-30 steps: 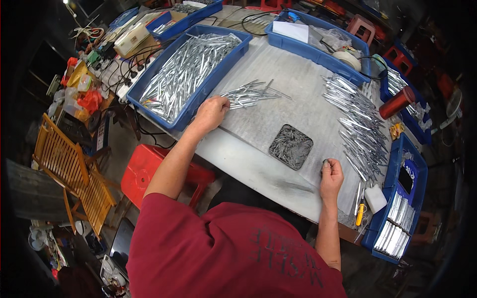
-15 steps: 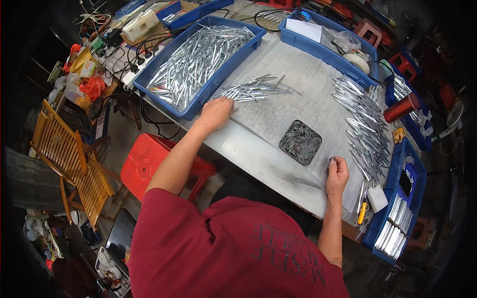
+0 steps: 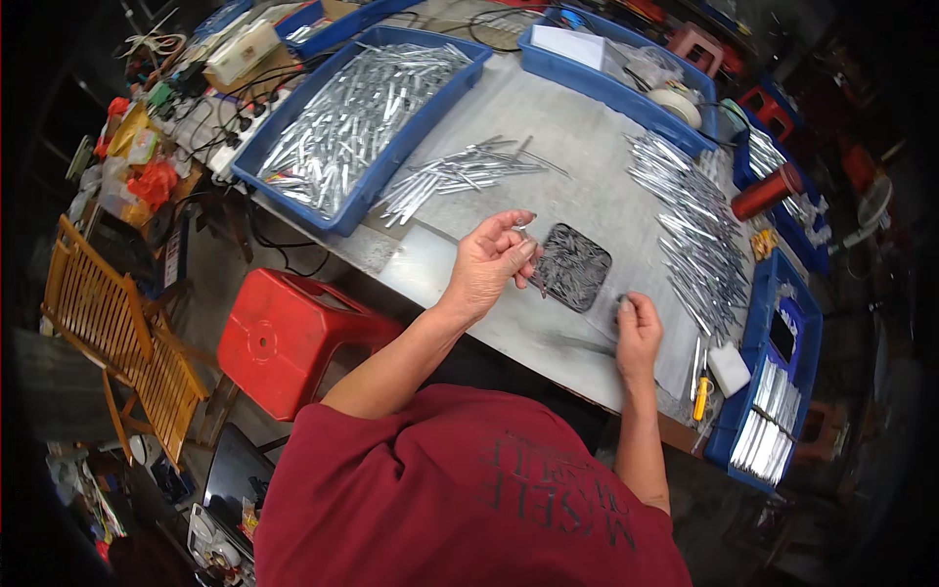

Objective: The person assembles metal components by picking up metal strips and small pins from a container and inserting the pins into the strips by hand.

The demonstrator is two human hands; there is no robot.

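Observation:
My left hand (image 3: 489,259) is raised over the table's near edge, just left of a black square tray (image 3: 550,279) of small dark metal pieces. Its fingers are curled together with a thin silver glint between them, apparently a slim metal piece seen mostly end-on. Right of the tray, my right hand (image 3: 638,331) is closed in a pinch close to the tabletop. Something dark shows at its fingertips, too small to name. A loose pile of silver metal rods (image 3: 460,171) lies beyond my left hand. Another, denser heap of rods (image 3: 693,230) spreads to the right.
A blue bin (image 3: 364,196) full of rods stands at the far left. Another blue bin (image 3: 626,95) sits at the back, and a blue tray (image 3: 748,416) with bundled rods at the right. Nearby lie a yellow-handled tool (image 3: 701,399) and white block (image 3: 729,369). A red stool (image 3: 264,338) stands left.
My left hand has left the loose rod pile and come right and nearer, beside the black tray, with a thin piece in it. My right hand stays pinched; the whole view has shifted slightly.

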